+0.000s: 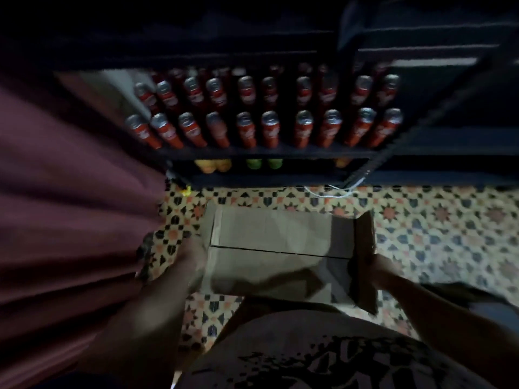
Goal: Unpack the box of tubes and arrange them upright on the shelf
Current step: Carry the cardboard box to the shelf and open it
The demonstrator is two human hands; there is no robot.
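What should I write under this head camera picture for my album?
Both hands, left and right, hold an open cardboard box before a shelf of upright red tubes.

The room around me is dim. Under me lies a tiled floor (438, 220) patterned with orange and dark stars. A maroon curtain (70, 206) hangs at my left, and a white cable (331, 193) trails across the tiles.

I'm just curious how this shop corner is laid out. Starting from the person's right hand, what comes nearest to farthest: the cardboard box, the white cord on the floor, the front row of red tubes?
From the right hand:
1. Cardboard box: the hand is at its right wall.
2. White cord: on the tiled floor beyond the box, at the shelf's foot.
3. Front row of red tubes: upright on the shelf above.
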